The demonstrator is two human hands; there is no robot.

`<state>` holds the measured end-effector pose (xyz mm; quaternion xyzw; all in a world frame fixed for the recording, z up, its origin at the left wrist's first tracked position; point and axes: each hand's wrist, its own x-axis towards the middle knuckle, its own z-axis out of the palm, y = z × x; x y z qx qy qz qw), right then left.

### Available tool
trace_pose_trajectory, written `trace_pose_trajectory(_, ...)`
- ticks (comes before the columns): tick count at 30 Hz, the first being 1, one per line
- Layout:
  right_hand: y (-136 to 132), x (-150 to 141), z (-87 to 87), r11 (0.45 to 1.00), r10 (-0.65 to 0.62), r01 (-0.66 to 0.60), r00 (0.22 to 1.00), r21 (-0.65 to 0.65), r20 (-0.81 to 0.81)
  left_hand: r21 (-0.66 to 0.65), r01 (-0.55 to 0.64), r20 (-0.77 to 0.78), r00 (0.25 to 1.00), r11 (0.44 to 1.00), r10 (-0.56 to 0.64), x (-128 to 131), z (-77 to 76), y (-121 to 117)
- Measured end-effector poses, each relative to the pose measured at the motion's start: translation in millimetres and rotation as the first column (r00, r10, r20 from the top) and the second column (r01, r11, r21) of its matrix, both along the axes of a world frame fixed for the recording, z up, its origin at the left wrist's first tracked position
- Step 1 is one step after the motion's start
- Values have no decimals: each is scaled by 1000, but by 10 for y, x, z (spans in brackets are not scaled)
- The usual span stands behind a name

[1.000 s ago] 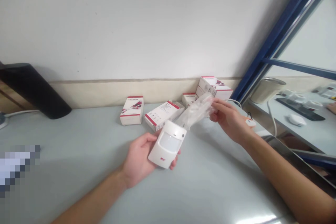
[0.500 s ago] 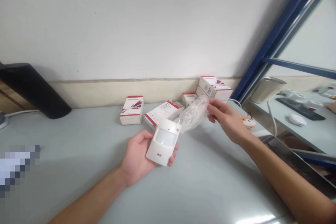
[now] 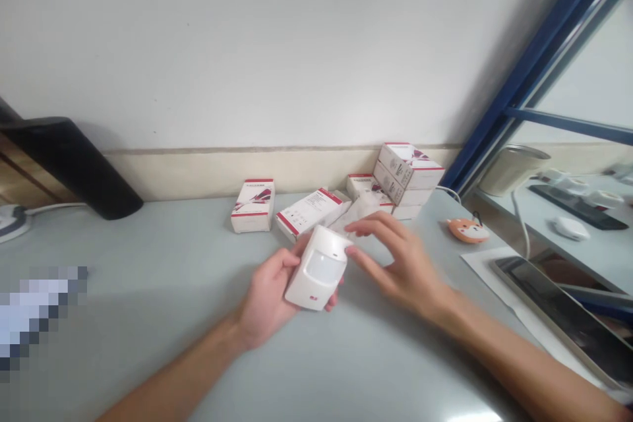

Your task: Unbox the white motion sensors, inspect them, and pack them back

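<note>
My left hand (image 3: 270,290) is wrapped round a white motion sensor (image 3: 319,270), its pale window and small red logo facing up. My right hand (image 3: 403,260) is open, its thumb and fingers apart at the sensor's upper right corner; whether they touch it I cannot tell. Behind those fingers lies a crumpled clear plastic bag (image 3: 364,206), partly hidden by the hand. Just beyond the sensor a white and red box (image 3: 311,210) rests on the table.
Another small box (image 3: 253,206) stands further left. Stacked boxes (image 3: 408,175) are by the wall. On the right are an orange animal-faced pouch (image 3: 467,229) and a dark tablet-like device (image 3: 558,316) on white paper. A black stand (image 3: 82,168) leans at the left.
My right hand has let go of the plastic bag, which now lies behind it, and has moved left and down to the sensor. My left hand still holds the sensor.
</note>
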<state>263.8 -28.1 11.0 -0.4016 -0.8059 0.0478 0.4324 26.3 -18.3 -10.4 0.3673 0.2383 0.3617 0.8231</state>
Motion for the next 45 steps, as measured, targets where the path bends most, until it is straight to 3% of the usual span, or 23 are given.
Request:
trace_pose_trajectory(5, -21, -57, -43, 992, 51, -63, 992, -109, -111, 128, -3, -37, 999, 992, 8, 16, -18, -64)
trace_pose_trajectory(13, -69, -65, -13, 996, 91, -90, 987, 21, -129, 284, -50, -264, 956, 957, 128, 65, -158, -214)
trace_pose_trajectory(20, -127, -127, -28, 995, 91, -96, 978, -19, -188, 526, -9, -416, 869, 851, 267, 170, 133, -401)
trace_pose_trajectory(24, -175, -132, -27, 994, 101, -90, 973, 62, -207, 464, 36, -500, 835, 885, 228, 188, 235, -458)
trace_pose_trajectory(28, -216, -129, -1, 984, 170, -154, 965, 93, -199, 425, 23, -511, 831, 905, 219, 190, 183, -459)
trace_pose_trajectory(31, -215, -122, 12, 978, 205, -193, 964, 81, -169, 413, -54, -501, 820, 909, 276, 208, 127, -447)
trace_pose_trajectory(34, -182, -122, -1, 979, 199, -189, 969, 74, -150, 353, -137, -454, 840, 926, 297, 222, 106, -413)
trace_pose_trajectory(40, -111, -140, -60, 989, 147, -147, 977, 12, -154, 175, -185, -362, 901, 967, 238, 215, 144, -337)
trace_pose_trajectory(45, -96, -125, -102, 994, 50, -66, 982, -82, -182, 323, -262, -349, 860, 909, 372, 230, 116, -337)
